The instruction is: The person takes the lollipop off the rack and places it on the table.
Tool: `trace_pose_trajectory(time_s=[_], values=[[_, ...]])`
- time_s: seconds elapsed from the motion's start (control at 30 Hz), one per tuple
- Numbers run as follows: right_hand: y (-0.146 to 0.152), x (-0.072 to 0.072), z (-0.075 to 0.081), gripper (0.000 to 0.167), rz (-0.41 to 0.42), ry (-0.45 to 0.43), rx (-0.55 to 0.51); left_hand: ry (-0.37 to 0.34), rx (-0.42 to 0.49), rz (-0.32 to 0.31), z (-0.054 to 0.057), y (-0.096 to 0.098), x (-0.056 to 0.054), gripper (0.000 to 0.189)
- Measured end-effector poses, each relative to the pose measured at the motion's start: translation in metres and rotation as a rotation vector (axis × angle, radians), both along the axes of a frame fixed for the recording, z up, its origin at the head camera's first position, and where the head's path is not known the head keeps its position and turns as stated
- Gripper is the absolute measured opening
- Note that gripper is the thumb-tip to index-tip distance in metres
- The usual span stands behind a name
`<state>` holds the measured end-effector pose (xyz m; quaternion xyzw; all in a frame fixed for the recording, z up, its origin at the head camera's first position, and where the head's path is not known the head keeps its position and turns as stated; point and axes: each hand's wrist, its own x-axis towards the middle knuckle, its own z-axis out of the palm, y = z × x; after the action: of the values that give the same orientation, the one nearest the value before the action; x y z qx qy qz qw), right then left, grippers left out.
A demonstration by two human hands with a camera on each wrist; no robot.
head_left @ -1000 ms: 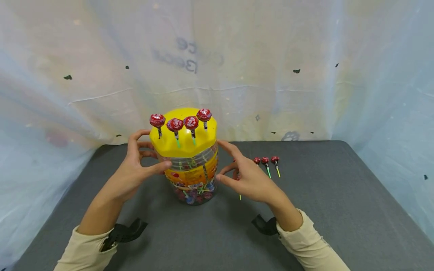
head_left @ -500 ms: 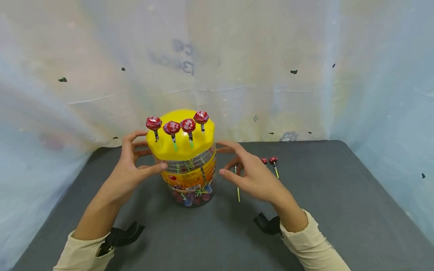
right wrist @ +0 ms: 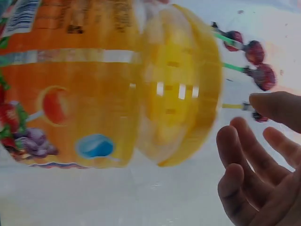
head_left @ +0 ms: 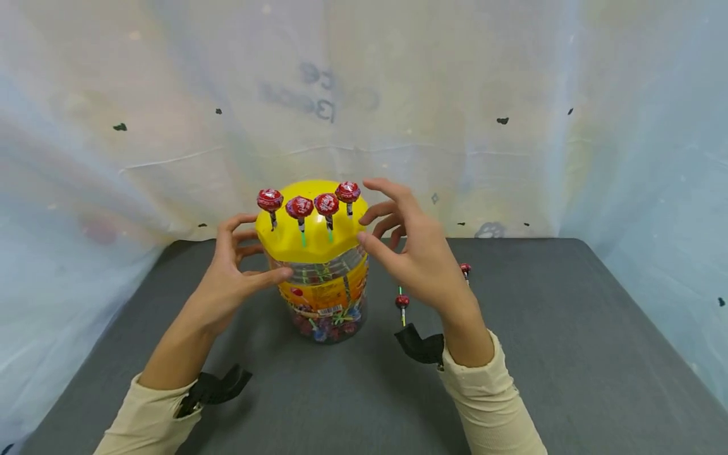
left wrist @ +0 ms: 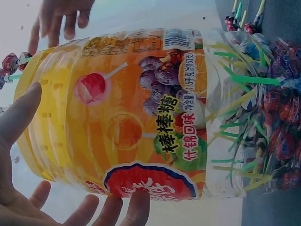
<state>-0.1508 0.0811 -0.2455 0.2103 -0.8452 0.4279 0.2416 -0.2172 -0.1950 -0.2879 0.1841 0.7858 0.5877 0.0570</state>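
A clear jar [head_left: 323,294] of lollipops with an orange label stands upright on the table. Several red-wrapped lollipops [head_left: 299,207] stick up in a row from its yellow lid [head_left: 307,243]. My left hand [head_left: 227,278] holds the jar from the left, thumb across the front and fingers round the far side; the left wrist view shows fingertips [left wrist: 110,209] along its side. My right hand [head_left: 418,253] is raised at the lid's right edge, fingers loosely bent and holding nothing. In the right wrist view its thumb [right wrist: 277,106] partly covers one lollipop's head.
On the grey table [head_left: 546,341], a lollipop [head_left: 402,301] lies right of the jar, near my right wrist strap [head_left: 419,344]. Another lollipop [head_left: 465,268] shows behind my right hand, which hides part of that area. A pale plastic sheet [head_left: 455,76] hangs behind the table.
My right hand has left the jar's right side and risen to lid height. My left hand stays round the jar. The jar and the lollipops in its lid stay in place.
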Motion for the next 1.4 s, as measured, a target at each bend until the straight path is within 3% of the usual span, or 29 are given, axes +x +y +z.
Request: trace_pose_trajectory(time_s=[0.1,0.33,0.57,0.87,1.13,1.4], values=[[-0.003,-0.006,-0.004,0.066,-0.012,0.041,0.000,-0.001,0.004,-0.004,0.001,0.002,0.000,0.089],[-0.013,-0.020,-0.013,0.061,0.060,0.148,-0.075,0.001,-0.005,0.008,0.002,0.000,0.000,0.088],[-0.015,-0.023,-0.016,0.063,0.070,0.151,-0.080,-0.009,-0.009,0.018,-0.001,-0.002,0.001,0.090],[-0.019,-0.029,-0.019,0.055,0.063,0.192,-0.108,0.015,-0.007,0.003,-0.001,-0.004,0.001,0.087],[-0.022,-0.027,-0.022,0.049,0.035,0.199,-0.181,0.014,-0.010,-0.006,-0.003,-0.004,0.002,0.087],[-0.026,-0.028,-0.022,0.048,0.006,0.270,-0.238,0.017,-0.018,0.004,-0.001,-0.005,0.004,0.089]])
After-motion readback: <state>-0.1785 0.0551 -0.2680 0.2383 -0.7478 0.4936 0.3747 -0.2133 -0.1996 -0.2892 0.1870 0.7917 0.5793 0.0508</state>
